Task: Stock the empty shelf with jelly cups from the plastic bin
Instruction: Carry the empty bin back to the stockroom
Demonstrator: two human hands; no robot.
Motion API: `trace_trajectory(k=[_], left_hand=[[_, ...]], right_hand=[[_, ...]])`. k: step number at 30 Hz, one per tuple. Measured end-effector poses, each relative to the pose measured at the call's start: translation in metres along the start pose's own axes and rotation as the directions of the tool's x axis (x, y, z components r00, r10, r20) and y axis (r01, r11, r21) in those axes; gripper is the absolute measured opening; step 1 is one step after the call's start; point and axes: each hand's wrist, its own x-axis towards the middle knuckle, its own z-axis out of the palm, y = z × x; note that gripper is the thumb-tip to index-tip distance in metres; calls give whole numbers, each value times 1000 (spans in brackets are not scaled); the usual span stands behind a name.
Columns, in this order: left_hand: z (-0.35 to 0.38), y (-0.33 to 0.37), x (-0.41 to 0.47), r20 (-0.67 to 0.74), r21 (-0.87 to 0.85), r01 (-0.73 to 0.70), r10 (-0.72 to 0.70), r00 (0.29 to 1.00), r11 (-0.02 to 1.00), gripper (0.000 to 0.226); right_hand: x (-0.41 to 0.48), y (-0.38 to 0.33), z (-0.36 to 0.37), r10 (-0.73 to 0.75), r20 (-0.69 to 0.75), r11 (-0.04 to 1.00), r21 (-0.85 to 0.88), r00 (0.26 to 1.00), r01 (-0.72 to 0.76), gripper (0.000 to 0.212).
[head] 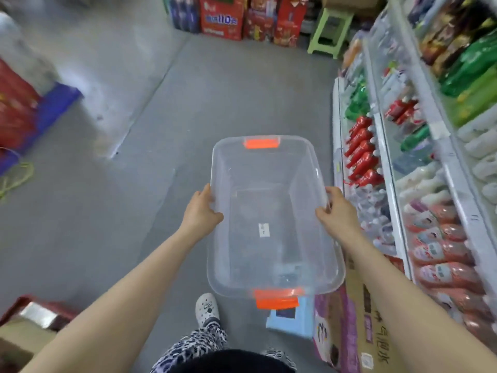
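Note:
A clear plastic bin (317,168) with orange latches at both short ends hangs in the air over the grey floor. Nothing lies inside it; the floor shows through its bottom. My left hand (201,208) grips the bin's left long rim. On the opposite long rim, my right hand (336,211) holds on with its fingers curled over the edge. The store shelves (387,146) run along the right, filled with packets and jelly packs. No jelly cups are visible in the bin.
A cardboard box (360,313) and a pale blue stool (290,316) stand on the floor below the bin. A green stool (328,30) and red cartons (223,17) sit at the aisle's far end. Red bags on a blue pallet (53,106) lie left.

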Motion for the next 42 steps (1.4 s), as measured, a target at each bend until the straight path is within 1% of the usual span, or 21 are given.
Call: trace_trajectory(k=[3, 7, 10, 14, 18, 20, 23, 26, 29, 32, 37, 42], left_hand=[[-68, -22, 45, -90, -101, 18, -28, 996, 995, 34], [-144, -48, 102, -200, -272, 37, -94, 975, 961, 42], [-190, -68, 147, -244, -371, 36, -135, 960, 928, 58], [-246, -89, 216, -278, -478, 22, -175, 944, 878, 57], [-306, -109, 293, -293, -560, 67, -273, 916, 825, 63], [-337, -120, 331, -291, -582, 93, -314, 904, 808, 67], [-389, -131, 390, -311, -605, 88, -337, 889, 791, 67], [-437, -142, 439, -356, -591, 101, -372, 857, 800, 65], [-489, -163, 491, -412, -599, 85, -398, 820, 797, 62], [-546, -190, 549, -446, -592, 78, -407, 797, 802, 60], [-655, -222, 642, -476, -577, 86, -420, 772, 812, 63], [-763, -241, 739, -505, -557, 92, -425, 752, 825, 62]], right_hand=[[46, -73, 37, -32, 51, 999, 38, 998, 30, 53], [101, -163, 76, -107, 118, 992, 78, 987, 99, 43], [149, -224, 101, -131, 177, 988, 106, 976, 113, 40], [230, -300, 140, -192, 217, 977, 129, 957, 167, 39], [321, -385, 180, -278, 266, 958, 145, 923, 247, 40], [364, -431, 197, -300, 295, 954, 118, 907, 277, 42], [432, -505, 223, -353, 324, 935, 78, 878, 347, 44], [487, -580, 255, -416, 351, 903, 53, 839, 426, 44], [540, -657, 294, -462, 398, 869, 23, 792, 495, 42], [593, -736, 336, -518, 405, 829, 20, 754, 559, 40], [671, -871, 397, -547, 425, 799, 7, 721, 602, 41], [751, -993, 447, -578, 426, 778, 29, 696, 628, 46]])
